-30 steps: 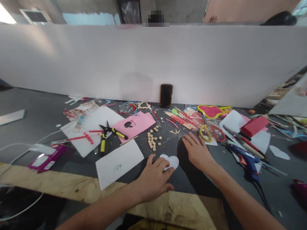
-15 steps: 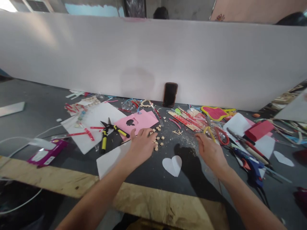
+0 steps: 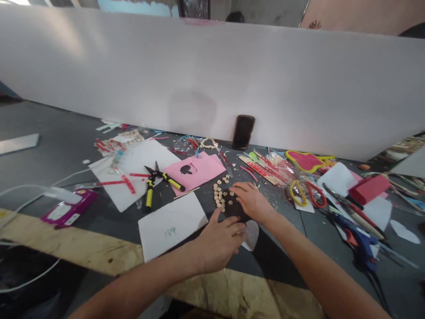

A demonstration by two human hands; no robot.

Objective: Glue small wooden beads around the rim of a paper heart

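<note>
Small pale beads (image 3: 218, 195) lie in a curved cluster on the dark tabletop. My left hand (image 3: 221, 241) is open below them, its fingers spread, with the thumb near the lowest beads. It partly covers a white paper heart (image 3: 253, 235). Just right of the beads, my right hand (image 3: 254, 201) is open and palm down, its fingertips near the loose ones. A white card (image 3: 172, 226) with green writing lies left of my left hand. Pink paper (image 3: 199, 170) with a dark cut-out shape sits behind the beads.
Yellow-black pliers (image 3: 150, 190) lie left, beside a purple box (image 3: 71, 210) with a white cable. A phone (image 3: 243, 132) leans on the white partition (image 3: 139, 75). At right are scissors (image 3: 315, 194), a blue glue gun (image 3: 360, 241) and red-patterned sticks (image 3: 262, 168).
My left hand has moved right and down, off the card and onto the heart. My right hand has moved left from beside the scissors to the beads, and its fingers have opened out.
</note>
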